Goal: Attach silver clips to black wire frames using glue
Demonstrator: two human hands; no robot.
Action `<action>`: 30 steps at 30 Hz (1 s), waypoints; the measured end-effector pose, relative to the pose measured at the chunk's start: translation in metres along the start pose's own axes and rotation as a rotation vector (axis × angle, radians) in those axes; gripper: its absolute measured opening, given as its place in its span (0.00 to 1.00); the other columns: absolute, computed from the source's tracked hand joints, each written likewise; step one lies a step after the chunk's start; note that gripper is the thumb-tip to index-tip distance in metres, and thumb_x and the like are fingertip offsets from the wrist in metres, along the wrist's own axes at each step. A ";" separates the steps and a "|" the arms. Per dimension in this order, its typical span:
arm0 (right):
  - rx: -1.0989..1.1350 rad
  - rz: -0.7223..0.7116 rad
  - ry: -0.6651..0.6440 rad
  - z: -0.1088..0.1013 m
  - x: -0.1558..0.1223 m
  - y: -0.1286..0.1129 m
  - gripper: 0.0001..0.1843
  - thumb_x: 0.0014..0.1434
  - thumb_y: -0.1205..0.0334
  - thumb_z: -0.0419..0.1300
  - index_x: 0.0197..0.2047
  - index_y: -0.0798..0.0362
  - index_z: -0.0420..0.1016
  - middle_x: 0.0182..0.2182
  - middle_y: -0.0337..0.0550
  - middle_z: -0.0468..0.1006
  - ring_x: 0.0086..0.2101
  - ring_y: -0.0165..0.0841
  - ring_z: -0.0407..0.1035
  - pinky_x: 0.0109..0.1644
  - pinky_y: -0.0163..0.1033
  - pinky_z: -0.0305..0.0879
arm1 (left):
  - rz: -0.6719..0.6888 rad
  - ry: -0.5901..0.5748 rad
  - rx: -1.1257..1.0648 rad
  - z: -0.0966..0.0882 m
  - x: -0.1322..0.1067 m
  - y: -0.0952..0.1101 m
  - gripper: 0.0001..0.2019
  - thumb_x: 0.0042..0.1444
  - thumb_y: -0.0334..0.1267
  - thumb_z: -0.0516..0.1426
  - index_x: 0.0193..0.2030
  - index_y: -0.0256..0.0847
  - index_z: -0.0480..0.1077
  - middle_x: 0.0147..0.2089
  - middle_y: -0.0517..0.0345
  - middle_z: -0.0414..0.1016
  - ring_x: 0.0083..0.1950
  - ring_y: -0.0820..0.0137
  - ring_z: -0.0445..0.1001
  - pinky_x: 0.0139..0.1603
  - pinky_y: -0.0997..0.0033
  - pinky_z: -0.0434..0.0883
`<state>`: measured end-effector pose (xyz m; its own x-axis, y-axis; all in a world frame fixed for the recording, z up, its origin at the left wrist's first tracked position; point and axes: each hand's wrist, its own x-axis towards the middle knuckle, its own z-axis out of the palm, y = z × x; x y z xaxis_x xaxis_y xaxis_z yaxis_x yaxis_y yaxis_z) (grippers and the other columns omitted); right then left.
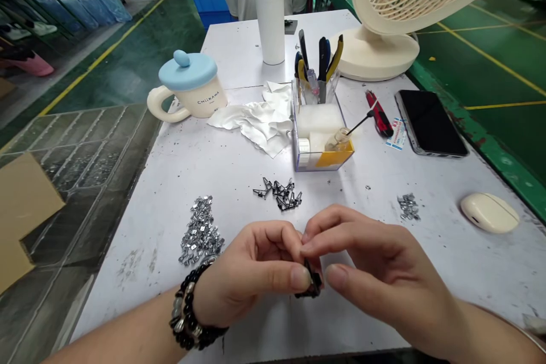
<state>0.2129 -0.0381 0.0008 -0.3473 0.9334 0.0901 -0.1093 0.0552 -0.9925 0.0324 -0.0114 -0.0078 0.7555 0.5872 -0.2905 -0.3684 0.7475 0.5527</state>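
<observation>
My left hand (264, 273), with beaded bracelets at its wrist, pinches a small black plastic part (314, 284) between thumb and fingers. Close against it from the right, my right hand (367, 261) has its index fingertip by the left fingers and its thumb a little apart from the part. Whether the right fingers hold anything small is hidden. Beyond the hands lies a loose group of small black clips (285, 193). A pile of small silvery metal pieces (202, 233) lies left of my left hand, and a smaller group of metal pieces (408, 206) lies at the right.
A clear organizer box (318, 168) holds pliers, sponge and a small bottle. Around it are crumpled tissue (260, 122), a lidded mug (205, 96), a white bottle (269, 17), a fan (367, 57), a red cutter (379, 116), a phone (433, 122) and a cream case (489, 212).
</observation>
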 end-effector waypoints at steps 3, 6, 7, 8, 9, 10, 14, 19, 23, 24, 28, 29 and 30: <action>0.047 0.001 -0.012 0.001 0.001 0.001 0.15 0.55 0.72 0.58 0.44 0.46 0.75 0.37 0.42 0.73 0.42 0.33 0.67 0.45 0.39 0.67 | -0.012 -0.029 -0.006 -0.001 0.001 0.001 0.04 0.46 0.27 0.64 0.28 0.32 0.72 0.28 0.55 0.73 0.31 0.76 0.71 0.33 0.80 0.67; 0.073 -0.016 -0.029 0.001 0.000 0.001 0.17 0.55 0.73 0.58 0.45 0.46 0.75 0.38 0.42 0.72 0.40 0.31 0.67 0.45 0.39 0.66 | -0.014 -0.048 -0.033 -0.002 0.002 0.001 0.04 0.47 0.27 0.63 0.29 0.31 0.71 0.28 0.54 0.73 0.31 0.76 0.71 0.33 0.80 0.67; 0.078 -0.020 -0.033 0.001 -0.001 0.000 0.17 0.55 0.73 0.58 0.46 0.46 0.74 0.39 0.42 0.71 0.39 0.30 0.68 0.45 0.39 0.66 | -0.013 -0.052 -0.040 -0.002 0.003 0.001 0.04 0.47 0.26 0.63 0.29 0.31 0.71 0.28 0.54 0.73 0.31 0.76 0.71 0.32 0.80 0.66; 0.080 -0.026 -0.037 0.001 -0.001 0.000 0.17 0.55 0.73 0.58 0.46 0.47 0.74 0.39 0.42 0.71 0.39 0.30 0.68 0.46 0.39 0.66 | -0.014 -0.057 -0.045 -0.003 0.003 0.001 0.04 0.47 0.26 0.63 0.29 0.31 0.71 0.28 0.54 0.73 0.31 0.75 0.71 0.32 0.80 0.66; 0.080 -0.033 -0.043 0.001 -0.002 -0.001 0.17 0.55 0.73 0.58 0.46 0.47 0.74 0.39 0.42 0.71 0.39 0.30 0.68 0.46 0.39 0.66 | -0.018 -0.063 -0.048 -0.003 0.004 0.001 0.04 0.46 0.26 0.63 0.28 0.31 0.71 0.28 0.54 0.74 0.31 0.75 0.71 0.31 0.80 0.66; 0.076 -0.041 -0.048 0.001 -0.002 -0.001 0.18 0.54 0.74 0.58 0.46 0.47 0.74 0.39 0.41 0.71 0.39 0.30 0.68 0.46 0.39 0.66 | -0.020 -0.069 -0.047 -0.003 0.004 0.001 0.05 0.46 0.26 0.63 0.28 0.31 0.71 0.28 0.53 0.74 0.31 0.75 0.72 0.31 0.80 0.66; 0.071 -0.057 -0.045 0.003 -0.003 -0.004 0.21 0.52 0.77 0.58 0.46 0.46 0.74 0.38 0.40 0.71 0.38 0.30 0.68 0.46 0.39 0.66 | -0.031 -0.068 -0.040 -0.002 0.002 -0.001 0.06 0.45 0.26 0.64 0.28 0.31 0.70 0.27 0.54 0.73 0.30 0.74 0.71 0.30 0.79 0.65; 0.050 -0.067 -0.011 0.005 -0.002 -0.004 0.20 0.51 0.78 0.59 0.43 0.46 0.76 0.36 0.39 0.72 0.38 0.28 0.68 0.44 0.35 0.67 | -0.028 -0.014 -0.037 0.000 -0.001 -0.004 0.07 0.43 0.27 0.65 0.26 0.32 0.69 0.25 0.57 0.71 0.27 0.75 0.70 0.28 0.80 0.63; 0.063 -0.067 -0.004 0.005 -0.002 -0.002 0.21 0.50 0.79 0.59 0.42 0.45 0.76 0.36 0.38 0.72 0.38 0.29 0.68 0.44 0.36 0.67 | -0.021 0.002 -0.019 0.001 -0.001 -0.005 0.08 0.42 0.26 0.65 0.26 0.32 0.69 0.25 0.57 0.70 0.27 0.76 0.68 0.28 0.81 0.63; 0.061 -0.064 -0.006 0.005 -0.002 -0.001 0.21 0.50 0.79 0.59 0.42 0.45 0.76 0.36 0.39 0.72 0.38 0.29 0.68 0.44 0.36 0.67 | -0.019 0.000 -0.019 0.001 -0.001 -0.005 0.08 0.42 0.26 0.65 0.26 0.32 0.69 0.25 0.57 0.71 0.27 0.77 0.68 0.28 0.81 0.63; 0.043 -0.048 -0.018 0.006 -0.002 -0.001 0.18 0.50 0.79 0.59 0.40 0.47 0.76 0.36 0.39 0.71 0.38 0.29 0.68 0.43 0.36 0.67 | -0.010 -0.007 -0.028 0.001 -0.001 -0.005 0.08 0.43 0.26 0.64 0.25 0.32 0.68 0.26 0.57 0.71 0.27 0.78 0.68 0.28 0.82 0.64; 0.037 -0.044 -0.022 0.005 -0.002 -0.001 0.18 0.50 0.78 0.59 0.40 0.47 0.75 0.37 0.39 0.71 0.38 0.29 0.68 0.44 0.36 0.67 | -0.005 -0.011 -0.029 0.001 -0.001 -0.005 0.08 0.43 0.26 0.64 0.26 0.32 0.68 0.26 0.57 0.71 0.27 0.77 0.69 0.29 0.82 0.64; 0.030 -0.042 -0.030 0.005 -0.002 -0.001 0.17 0.51 0.78 0.59 0.40 0.48 0.75 0.36 0.39 0.71 0.38 0.29 0.68 0.44 0.36 0.67 | -0.002 -0.015 -0.029 0.001 0.000 -0.005 0.08 0.43 0.26 0.64 0.26 0.32 0.68 0.26 0.56 0.72 0.27 0.77 0.69 0.29 0.81 0.64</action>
<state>0.2088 -0.0416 0.0021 -0.3695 0.9194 0.1347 -0.1518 0.0833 -0.9849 0.0344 -0.0156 -0.0094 0.7644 0.5809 -0.2798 -0.3820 0.7575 0.5294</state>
